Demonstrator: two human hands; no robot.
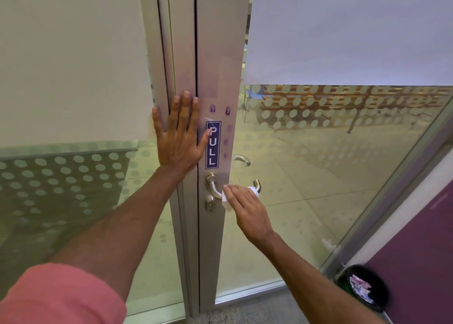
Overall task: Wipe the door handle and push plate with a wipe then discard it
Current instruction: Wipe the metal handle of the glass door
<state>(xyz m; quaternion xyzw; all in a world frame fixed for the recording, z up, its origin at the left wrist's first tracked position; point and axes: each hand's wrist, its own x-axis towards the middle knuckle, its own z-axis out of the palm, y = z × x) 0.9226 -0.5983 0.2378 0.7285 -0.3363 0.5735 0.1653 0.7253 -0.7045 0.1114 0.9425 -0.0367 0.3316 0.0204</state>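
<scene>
a glass door (pixel 331 176) with frosted dots fills the right side, its metal stile (pixel 215 78) meeting the fixed frame (pixel 171 54), and low at the right a black bin (pixel 382 296) holding crumpled paper stands against a purple wall (pixel 421 250). the left hand (pixel 177 137) lies flat with fingers spread across the frame and stile edge, gripping nothing, its thumb overlapping the blue pull sign (pixel 212 144). below that sign the right hand (pixel 245 208) presses a white wipe (pixel 226 198) around the lever door handle (pixel 215 189), fingers loosely curled over it and hiding most of the lever, with the keyhole cylinder (pixel 210 205) just beside.
</scene>
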